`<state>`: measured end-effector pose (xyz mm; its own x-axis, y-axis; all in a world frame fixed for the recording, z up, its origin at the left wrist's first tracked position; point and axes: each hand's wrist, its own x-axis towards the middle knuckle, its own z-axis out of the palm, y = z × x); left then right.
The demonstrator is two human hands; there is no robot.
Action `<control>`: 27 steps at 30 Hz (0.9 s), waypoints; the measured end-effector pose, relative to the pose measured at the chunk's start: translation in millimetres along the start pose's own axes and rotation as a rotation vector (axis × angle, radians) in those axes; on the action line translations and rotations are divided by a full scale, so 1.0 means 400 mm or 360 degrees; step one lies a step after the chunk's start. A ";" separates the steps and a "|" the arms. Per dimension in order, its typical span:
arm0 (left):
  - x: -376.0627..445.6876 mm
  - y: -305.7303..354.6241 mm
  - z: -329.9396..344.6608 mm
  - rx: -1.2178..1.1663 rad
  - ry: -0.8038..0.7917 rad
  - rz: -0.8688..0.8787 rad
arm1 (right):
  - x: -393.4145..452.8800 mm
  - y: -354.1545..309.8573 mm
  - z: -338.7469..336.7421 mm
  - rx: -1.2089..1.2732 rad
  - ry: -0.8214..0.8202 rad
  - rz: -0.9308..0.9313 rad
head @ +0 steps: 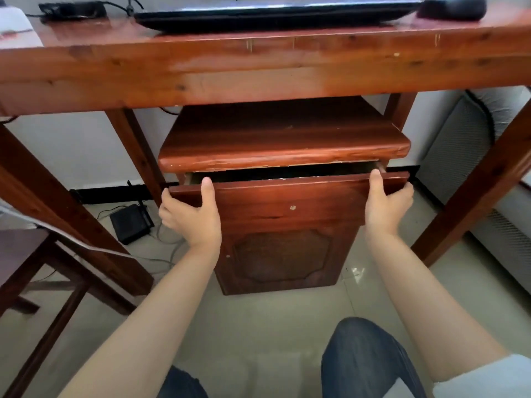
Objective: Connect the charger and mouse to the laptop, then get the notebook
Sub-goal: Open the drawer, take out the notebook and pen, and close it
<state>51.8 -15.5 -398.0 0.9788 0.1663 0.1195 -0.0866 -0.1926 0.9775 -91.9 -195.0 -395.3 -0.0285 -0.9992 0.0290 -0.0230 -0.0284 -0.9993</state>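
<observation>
A small reddish wooden cabinet (283, 139) stands under the desk (258, 67). Its drawer (287, 196) is pulled out a little, leaving a dark gap above the front. My left hand (191, 215) grips the drawer front's left end and my right hand (386, 203) grips its right end, thumbs on the top edge. The drawer's inside is dark and no notebook shows. On the desk top lie the black laptop (273, 12), a black mouse (454, 7) at its right and the black charger brick (71, 10) with its cable at the left.
The desk's legs (138, 150) flank the cabinet. A black router (130, 224) with loose cables lies on the tiled floor at the left. A dark wooden chair (31, 262) stands at the lower left, a grey radiator (459, 156) at the right. My knees are at the bottom edge.
</observation>
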 end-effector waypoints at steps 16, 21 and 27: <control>-0.057 -0.018 -0.079 0.1106 -0.0954 0.1647 | -0.120 0.029 -0.056 -0.1680 -0.0977 -0.1396; -0.048 -0.013 -0.107 0.1109 -0.1241 0.1815 | -0.110 0.026 -0.091 -0.1637 -0.1114 -0.1780; -0.080 -0.086 -0.143 0.1107 -0.1618 0.1785 | -0.135 0.107 -0.140 -0.1474 -0.1340 -0.1925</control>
<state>12.9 41.0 -425.6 0.2297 -0.9446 0.2345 -0.9626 -0.1850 0.1980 -147.5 -140.6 -438.3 0.9127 -0.1776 0.3681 -0.1619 -0.9841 -0.0732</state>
